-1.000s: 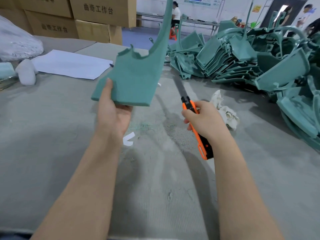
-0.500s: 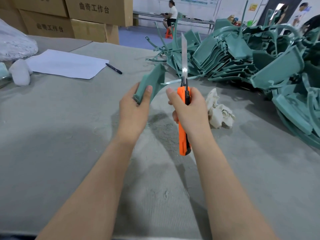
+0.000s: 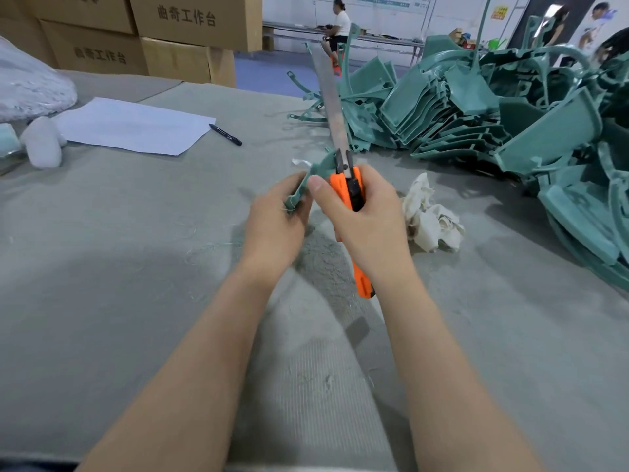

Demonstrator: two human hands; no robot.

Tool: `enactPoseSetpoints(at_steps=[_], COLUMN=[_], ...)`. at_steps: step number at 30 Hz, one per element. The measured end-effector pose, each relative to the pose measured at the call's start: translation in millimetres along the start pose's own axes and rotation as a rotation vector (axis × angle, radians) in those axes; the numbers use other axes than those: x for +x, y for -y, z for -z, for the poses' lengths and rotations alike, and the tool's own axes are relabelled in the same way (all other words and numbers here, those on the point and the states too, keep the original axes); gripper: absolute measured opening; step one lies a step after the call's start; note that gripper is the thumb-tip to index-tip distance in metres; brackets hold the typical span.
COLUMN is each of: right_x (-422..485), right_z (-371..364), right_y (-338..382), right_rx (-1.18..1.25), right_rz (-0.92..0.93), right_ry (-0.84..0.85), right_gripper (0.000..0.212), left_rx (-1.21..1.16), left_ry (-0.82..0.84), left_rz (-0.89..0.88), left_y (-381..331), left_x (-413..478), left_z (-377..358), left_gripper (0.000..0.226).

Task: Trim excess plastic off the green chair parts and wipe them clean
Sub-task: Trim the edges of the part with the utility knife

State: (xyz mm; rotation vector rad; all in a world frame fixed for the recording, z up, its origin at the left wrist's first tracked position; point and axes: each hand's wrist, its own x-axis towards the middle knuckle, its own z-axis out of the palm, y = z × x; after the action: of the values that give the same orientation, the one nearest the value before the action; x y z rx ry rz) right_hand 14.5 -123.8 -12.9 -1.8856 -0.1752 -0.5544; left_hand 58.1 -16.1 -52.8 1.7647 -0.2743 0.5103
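A second ago I held the green chair part (image 3: 320, 169) high and broadside, with the knife (image 3: 341, 190) low and well apart from it. Now the part is down and turned edge-on, and the knife stands blade-up, the blade's root touching the part's curved edge. I judge that trimming is starting. My left hand (image 3: 275, 226) pinches the part's near end. My right hand (image 3: 367, 219) wraps round the orange handle, thumb just beside the part. Both are above the bench (image 3: 136, 267), with the rag (image 3: 430, 226) near on the right.
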Motion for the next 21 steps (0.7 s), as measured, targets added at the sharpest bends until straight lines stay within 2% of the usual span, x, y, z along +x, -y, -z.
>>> enactPoseSetpoints(at_steps=[2,4,6,9,12,15,19,21], right_x=[-3.0,-4.8,-4.8,-3.6,-4.2,-4.4,-4.2,-4.0], right_z=[-4.7,-10.5,-14.7,-17.2,-17.2,-15.8,-10.6,-7.9], right_y=[3.2,3.5,2.4,0.2,0.7,2.5,6.2,9.4], right_rx=[-0.024,-0.09,-0.205,-0.28,-0.282,-0.268,-0.138,0.003], right_rz=[0.048,0.077,0.096,0.115,0.135,0.129,0.088,0.051], right_ry=[0.0,-0.009,-0.006,0.014,0.02,0.026,0.064,0.062], right_gripper=[0.042,0.045,0.045,0.042,0.042,0.043,0.033,0.025], left_rx=[-0.074,-0.342,-0.514,-0.636,-0.654,-0.553,-0.431,-0.252], left_ry=[0.018,0.055,0.109,0.14,0.112,0.089,0.073,0.06], left_rz=[0.092,0.177,0.201,0.295,0.4,0.387,0.335,0.191], left_y=[-1.7,-8.7,-12.4,-14.8,-17.5,-17.8,-21.9,-14.2], left_x=[-1.0,-0.9,-0.1,-0.8,-3.7,-4.5,-5.9,-5.5], left_z=[-2.6,-2.9,-3.1,-4.3,-4.7,-8.3,-8.6,-3.9], left_gripper=[0.025,0.04,0.054,0.052,0.033,0.022,0.03,0.032])
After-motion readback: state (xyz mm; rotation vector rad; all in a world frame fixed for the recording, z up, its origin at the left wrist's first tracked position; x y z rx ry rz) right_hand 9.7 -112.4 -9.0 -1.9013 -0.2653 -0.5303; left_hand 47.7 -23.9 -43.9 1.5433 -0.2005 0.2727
